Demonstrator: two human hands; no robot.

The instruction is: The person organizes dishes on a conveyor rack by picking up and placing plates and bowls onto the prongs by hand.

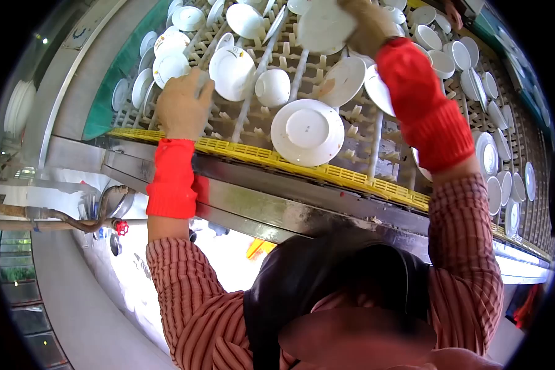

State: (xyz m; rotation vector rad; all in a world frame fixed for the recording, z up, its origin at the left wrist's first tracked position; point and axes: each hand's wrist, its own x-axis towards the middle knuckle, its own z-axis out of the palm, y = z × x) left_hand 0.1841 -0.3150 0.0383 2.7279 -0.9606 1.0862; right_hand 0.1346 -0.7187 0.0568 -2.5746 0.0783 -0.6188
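My left hand (182,106), in a tan glove with a red cuff, is at the left part of a rack-like conveyor. Its thumb and fingers are apart, beside a small white plate (169,66). At the top, my right hand (369,28), slightly blurred, grips the right edge of a large white plate (324,28). Below that plate are a stained plate (344,81) and a white bowl (272,87). A round white plate (307,132) leans near the yellow edge strip. An oval plate (232,73) with food bits stands right of my left hand.
Many white bowls and plates (487,154) stand among the pegs at the right. A yellow strip (290,165) and a metal ledge (253,206) run along the near side. Another person's hand (453,13) shows at the top right. A red valve (122,228) is at lower left.
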